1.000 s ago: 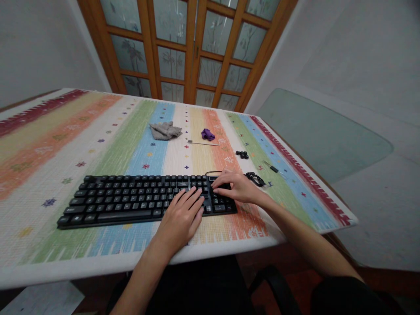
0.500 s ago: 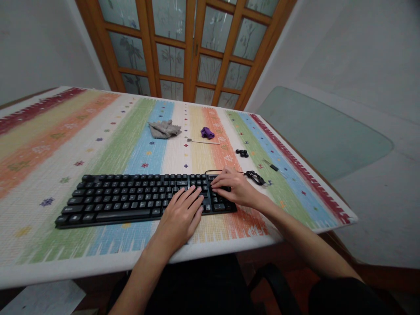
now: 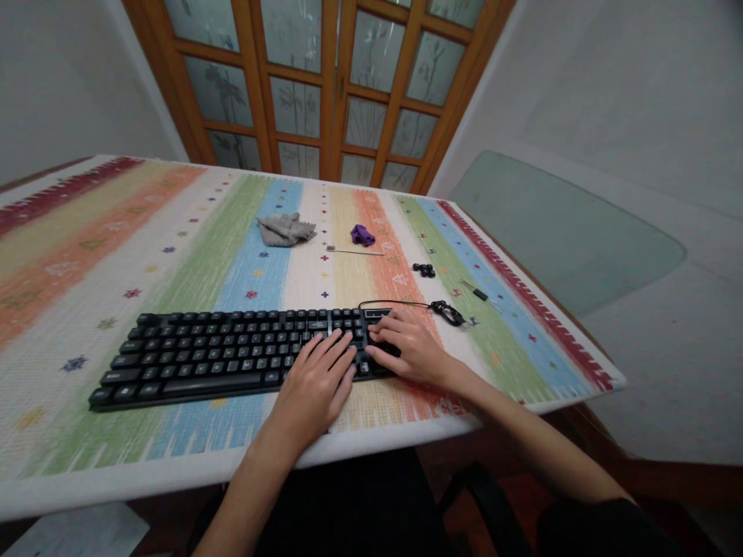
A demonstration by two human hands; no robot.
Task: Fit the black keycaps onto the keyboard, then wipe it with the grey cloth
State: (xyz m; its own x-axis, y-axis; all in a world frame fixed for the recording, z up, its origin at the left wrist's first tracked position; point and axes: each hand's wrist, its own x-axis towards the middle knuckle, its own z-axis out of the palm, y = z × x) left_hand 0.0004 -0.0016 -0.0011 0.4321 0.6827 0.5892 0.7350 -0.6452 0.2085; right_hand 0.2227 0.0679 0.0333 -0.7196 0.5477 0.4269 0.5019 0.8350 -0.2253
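Observation:
A black keyboard (image 3: 214, 357) lies on the striped tablecloth in front of me. My left hand (image 3: 316, 387) rests flat over its right part, fingers stretched out across the keys. Over the number pad at the right end is my right hand (image 3: 409, 346), its fingers bent and its thumb apart from them, fingertips touching the pad. Nothing shows between those fingertips, though the hand covers much of the pad. Beyond the right hand lie the keyboard's coiled cable (image 3: 446, 312) and several loose black keycaps (image 3: 424, 270).
Farther back are a crumpled grey cloth (image 3: 286, 230), a purple cloth (image 3: 363, 235) and a thin brush (image 3: 354, 251). On the right lies a small tool with a black handle (image 3: 480, 295) and wire prongs. The table's front edge (image 3: 400, 439) runs just before me.
My right hand has shifted down and left over the number pad, its fingers lower. My left hand stays on the keys. The whole view has moved slightly.

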